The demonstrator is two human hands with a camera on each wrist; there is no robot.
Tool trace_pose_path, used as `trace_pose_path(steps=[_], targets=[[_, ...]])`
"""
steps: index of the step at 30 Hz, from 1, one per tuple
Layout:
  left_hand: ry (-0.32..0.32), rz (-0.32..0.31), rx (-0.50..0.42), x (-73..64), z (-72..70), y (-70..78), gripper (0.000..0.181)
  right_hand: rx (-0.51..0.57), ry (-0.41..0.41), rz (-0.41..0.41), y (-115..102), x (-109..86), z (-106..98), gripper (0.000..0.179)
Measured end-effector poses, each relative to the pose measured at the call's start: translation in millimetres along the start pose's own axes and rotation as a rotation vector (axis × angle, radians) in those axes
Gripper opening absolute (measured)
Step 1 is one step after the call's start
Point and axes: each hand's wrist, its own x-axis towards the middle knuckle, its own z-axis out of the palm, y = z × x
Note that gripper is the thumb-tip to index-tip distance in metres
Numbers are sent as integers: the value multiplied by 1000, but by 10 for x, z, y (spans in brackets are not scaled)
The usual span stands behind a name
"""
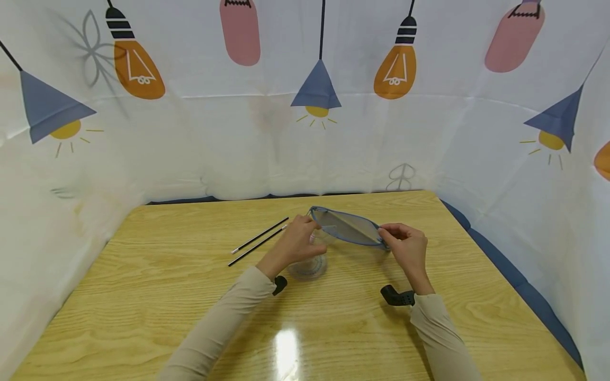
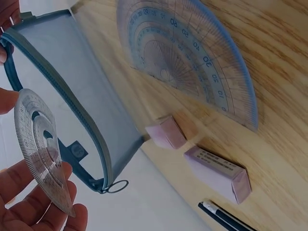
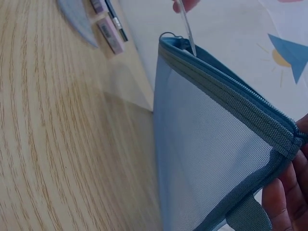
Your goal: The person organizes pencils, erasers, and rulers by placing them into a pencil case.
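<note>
My right hand (image 1: 406, 244) grips a mesh pouch (image 1: 350, 227) by one end. My left hand (image 1: 299, 242) pinches a small protractor (image 2: 38, 144) at the pouch's mouth.

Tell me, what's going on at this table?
A person is handling a blue mesh pouch and a small clear protractor. The right hand grips one end of the unzipped pouch, while the left hand holds the protractor at its open mouth. A larger protractor, two pale purple blocks, perhaps erasers, and two dark pencils lie on the table.
</note>
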Motion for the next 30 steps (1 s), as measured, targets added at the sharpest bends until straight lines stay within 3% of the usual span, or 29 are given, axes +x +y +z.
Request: trace_pose_path(steps=[10, 24, 30], targets=[[-23, -9, -14, 86, 65, 66, 36, 5, -14, 10, 18, -2, -18, 13], [-25, -23, -5, 181, 193, 40, 35, 18, -36, 0, 4, 7, -19, 12], [-59, -37, -15, 236, 215, 47, 36, 36, -29, 5, 5, -2, -25, 11]])
